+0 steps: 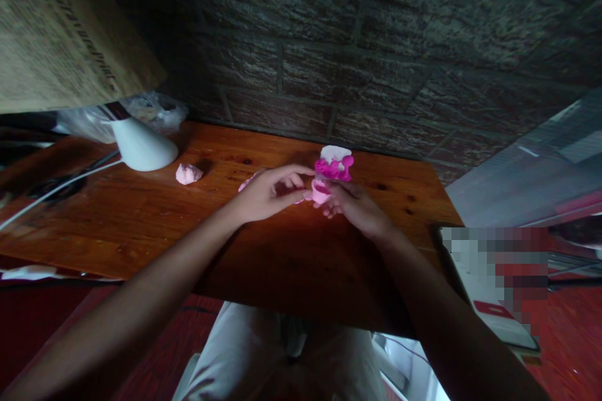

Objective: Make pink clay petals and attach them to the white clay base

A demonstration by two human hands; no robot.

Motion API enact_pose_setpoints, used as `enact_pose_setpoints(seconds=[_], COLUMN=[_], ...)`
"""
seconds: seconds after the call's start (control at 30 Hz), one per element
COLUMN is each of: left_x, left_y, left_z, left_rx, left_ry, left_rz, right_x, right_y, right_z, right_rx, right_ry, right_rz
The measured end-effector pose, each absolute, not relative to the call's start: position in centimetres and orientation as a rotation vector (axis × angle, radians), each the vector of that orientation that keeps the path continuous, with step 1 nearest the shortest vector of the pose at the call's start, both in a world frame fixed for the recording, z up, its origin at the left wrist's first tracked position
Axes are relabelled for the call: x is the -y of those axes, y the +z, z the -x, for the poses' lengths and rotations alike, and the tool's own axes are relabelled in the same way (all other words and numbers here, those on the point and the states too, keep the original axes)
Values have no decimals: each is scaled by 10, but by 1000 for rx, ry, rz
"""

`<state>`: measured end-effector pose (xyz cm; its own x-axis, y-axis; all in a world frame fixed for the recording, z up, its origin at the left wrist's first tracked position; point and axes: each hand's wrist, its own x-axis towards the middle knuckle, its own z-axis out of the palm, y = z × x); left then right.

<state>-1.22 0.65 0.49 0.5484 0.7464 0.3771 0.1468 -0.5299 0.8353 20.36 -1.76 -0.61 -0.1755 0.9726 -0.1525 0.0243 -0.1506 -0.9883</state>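
A small pink cup-shaped piece (pixel 320 193) of what looks like modelling clay is between my hands, just above the table. My right hand (pixel 357 205) grips it from the right, its fingers curled around and under it. On the left, my left hand (pixel 268 194) is loosely curved, with thumb and index finger apart; the thumb tip is at the cup's side, and I cannot tell whether it presses on it. Behind the cup is a bright magenta wavy-edged piece (pixel 335 168) with a white piece (pixel 335 152) at its back. Another pink bit (pixel 245 184) is partly hidden behind my left hand.
A crumpled pink lump (pixel 189 173) lies on the wooden table (pixel 207 250) near a lamp with a white base (pixel 143 145) and printed shade (pixel 66 44). Its cable crosses the left side near dark scissors-like handles (pixel 56 185). A stone-patterned wall (pixel 301 69) borders the back.
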Motion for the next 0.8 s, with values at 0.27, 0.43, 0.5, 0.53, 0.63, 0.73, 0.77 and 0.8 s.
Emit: enact_pose_setpoints(seconds=[0.27,0.43,0.5,0.53,0.63,0.73,0.77,0.8], left_x=[-8,-9,-8,-8,-8,-10,-10,-11], left_y=[-3,-6,-7,-7,-6,-7,-7,-8], left_z=[13,15,15,14,15,15,16,16], left_rx=[-648,-649,-663,-666,-674,-713,-732,-751], left_ry=[822,781,771,778,856,940,950,952], left_rz=[-2179,-2312,-2419,-2475,-2617,-2733,-2769,-2803], right_x=[18,18,18,18,17,17,16,16], right_y=[-2,-3,-5,-6,-8,-8,-8,-7], right_z=[-200,-203,-205,-205,-206,-206,-206,-206], right_rx=[1414,1576,1626,1641,1649,1621,1609,1596], right_ry=[1417,1291,1237,1225,1225,1254,1269,1284], right_rz=[1321,1315,1286,1268,1223,1207,1206,1206])
